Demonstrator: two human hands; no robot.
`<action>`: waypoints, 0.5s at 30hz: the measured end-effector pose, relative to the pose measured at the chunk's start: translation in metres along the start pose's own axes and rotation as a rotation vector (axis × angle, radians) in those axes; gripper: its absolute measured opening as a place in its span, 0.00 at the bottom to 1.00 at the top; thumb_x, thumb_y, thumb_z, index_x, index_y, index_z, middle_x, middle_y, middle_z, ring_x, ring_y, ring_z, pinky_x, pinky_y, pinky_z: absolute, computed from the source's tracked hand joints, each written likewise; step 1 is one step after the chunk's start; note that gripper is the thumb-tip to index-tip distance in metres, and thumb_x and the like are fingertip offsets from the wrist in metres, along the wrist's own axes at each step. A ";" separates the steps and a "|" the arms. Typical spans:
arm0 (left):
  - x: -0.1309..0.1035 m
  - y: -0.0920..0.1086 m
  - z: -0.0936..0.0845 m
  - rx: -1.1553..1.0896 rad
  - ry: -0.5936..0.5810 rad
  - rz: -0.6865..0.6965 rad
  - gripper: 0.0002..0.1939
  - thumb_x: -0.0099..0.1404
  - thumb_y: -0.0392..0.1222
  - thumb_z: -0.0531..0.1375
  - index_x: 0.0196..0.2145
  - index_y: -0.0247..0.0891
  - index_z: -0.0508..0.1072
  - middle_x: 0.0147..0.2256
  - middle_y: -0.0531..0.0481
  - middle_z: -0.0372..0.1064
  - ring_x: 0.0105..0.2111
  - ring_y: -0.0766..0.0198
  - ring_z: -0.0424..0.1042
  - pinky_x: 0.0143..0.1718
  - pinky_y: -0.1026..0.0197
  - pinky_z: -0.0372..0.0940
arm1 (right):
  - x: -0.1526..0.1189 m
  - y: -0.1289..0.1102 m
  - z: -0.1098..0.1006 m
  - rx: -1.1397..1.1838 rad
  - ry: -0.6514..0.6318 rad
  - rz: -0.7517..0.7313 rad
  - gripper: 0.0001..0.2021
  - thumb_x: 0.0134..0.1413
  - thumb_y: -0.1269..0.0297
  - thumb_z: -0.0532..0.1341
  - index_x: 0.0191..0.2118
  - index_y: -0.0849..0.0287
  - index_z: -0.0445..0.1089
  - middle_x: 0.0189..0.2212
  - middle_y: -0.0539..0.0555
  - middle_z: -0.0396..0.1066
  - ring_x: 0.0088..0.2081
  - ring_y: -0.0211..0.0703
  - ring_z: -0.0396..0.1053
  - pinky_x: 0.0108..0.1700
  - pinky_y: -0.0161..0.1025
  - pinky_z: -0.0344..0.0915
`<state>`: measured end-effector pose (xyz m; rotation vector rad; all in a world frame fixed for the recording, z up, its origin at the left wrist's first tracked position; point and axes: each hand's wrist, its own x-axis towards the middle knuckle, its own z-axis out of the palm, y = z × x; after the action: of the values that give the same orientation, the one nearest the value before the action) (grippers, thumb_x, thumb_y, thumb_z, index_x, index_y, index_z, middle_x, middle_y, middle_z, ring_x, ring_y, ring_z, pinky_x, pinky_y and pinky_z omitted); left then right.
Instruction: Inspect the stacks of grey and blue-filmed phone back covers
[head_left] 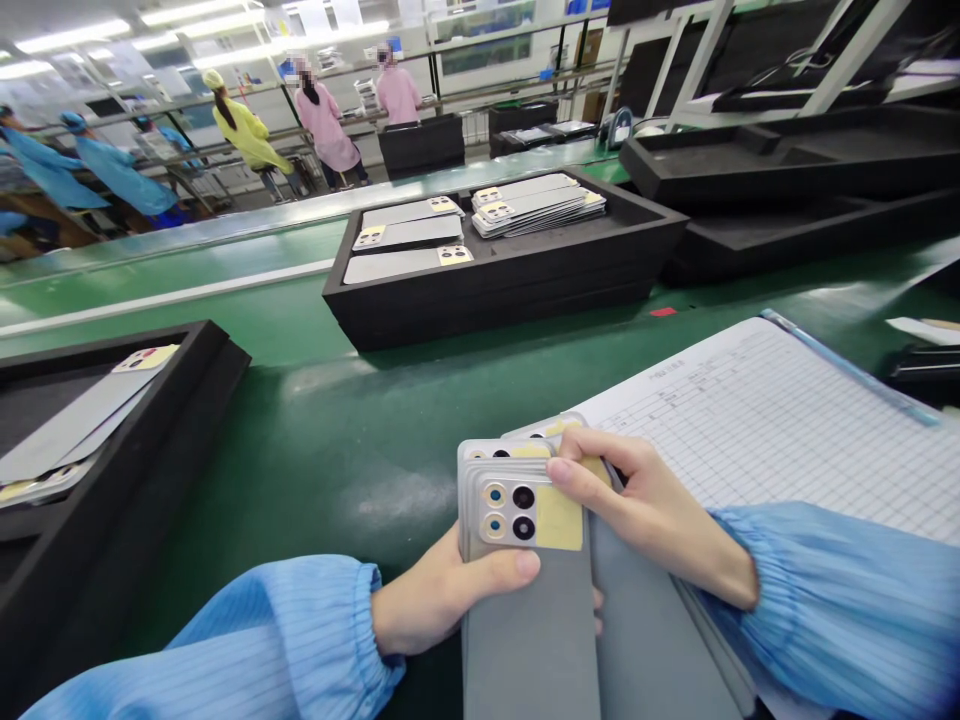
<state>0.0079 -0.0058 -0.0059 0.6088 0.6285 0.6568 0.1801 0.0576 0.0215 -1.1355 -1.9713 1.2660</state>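
Observation:
A stack of grey phone back covers [529,630] is in my left hand [457,590], whose thumb lies across the top cover below its camera rings and yellow film. Fingertips of that hand show at the stack's right edge. My right hand [637,495] is closed at the stack's upper right corner, thumb and index finger pinching the cover edges. How many covers it pinches I cannot tell. Beneath and to the right lies a second pile of grey phone back covers [652,630], partly hidden by my right hand and the held stack.
A black tray [510,285] with piles of covers stands ahead on the green bench [315,450]. Another black tray [202,370] with covers is at left. Stacked black trays [787,160] are at right. A printed form on a clipboard [750,400] lies beside my right hand. Several people work beyond.

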 end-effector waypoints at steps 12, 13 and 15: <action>-0.001 0.000 0.001 0.125 0.035 0.031 0.15 0.63 0.39 0.52 0.47 0.37 0.67 0.39 0.43 0.73 0.39 0.58 0.73 0.42 0.57 0.65 | -0.007 0.002 0.011 0.334 -0.121 0.190 0.11 0.42 0.59 0.65 0.28 0.57 0.62 0.26 0.47 0.62 0.18 0.35 0.67 0.11 0.29 0.65; -0.001 0.000 0.001 0.129 0.028 0.023 0.16 0.63 0.39 0.52 0.48 0.37 0.67 0.39 0.43 0.73 0.39 0.57 0.73 0.42 0.57 0.65 | -0.007 0.001 0.011 0.324 -0.124 0.187 0.11 0.44 0.58 0.63 0.28 0.57 0.62 0.26 0.47 0.62 0.18 0.35 0.67 0.11 0.29 0.65; -0.001 0.000 0.000 0.119 0.014 0.018 0.16 0.63 0.39 0.51 0.49 0.37 0.66 0.40 0.43 0.73 0.40 0.56 0.72 0.42 0.56 0.65 | -0.007 -0.002 0.009 0.304 -0.134 0.189 0.12 0.48 0.55 0.60 0.28 0.58 0.61 0.28 0.48 0.63 0.16 0.34 0.66 0.11 0.30 0.64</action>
<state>0.0077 -0.0063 -0.0056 0.7216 0.6787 0.6445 0.1759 0.0468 0.0191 -1.1271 -1.7153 1.7132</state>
